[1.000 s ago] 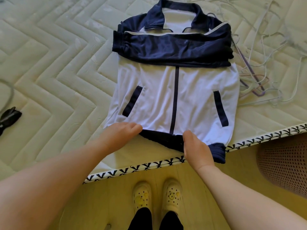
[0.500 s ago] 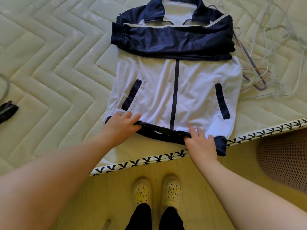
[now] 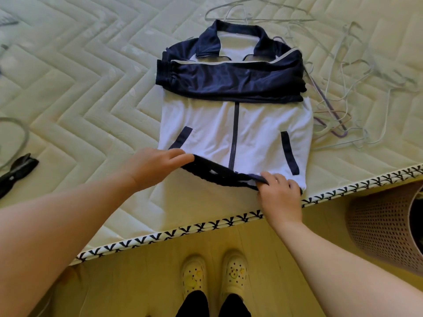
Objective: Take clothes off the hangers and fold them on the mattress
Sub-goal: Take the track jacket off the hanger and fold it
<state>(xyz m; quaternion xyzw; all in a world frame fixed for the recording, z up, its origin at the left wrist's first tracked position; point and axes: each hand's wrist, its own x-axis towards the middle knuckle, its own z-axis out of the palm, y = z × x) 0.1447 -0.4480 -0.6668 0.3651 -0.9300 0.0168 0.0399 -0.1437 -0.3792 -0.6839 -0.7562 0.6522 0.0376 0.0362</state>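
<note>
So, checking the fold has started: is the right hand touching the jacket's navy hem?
Touching. The head view shows the right hand pinching the navy hem of the jacket, fingers curled round its edge.

A single head-worn wide-angle camera looks forward and steeply down, close above the mattress (image 3: 75, 92) edge and floor (image 3: 146, 282)

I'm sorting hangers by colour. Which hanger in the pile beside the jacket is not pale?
The purple hanger, lying closest against the jacket's side; the other hangers around it are all pale grey or white.
</note>
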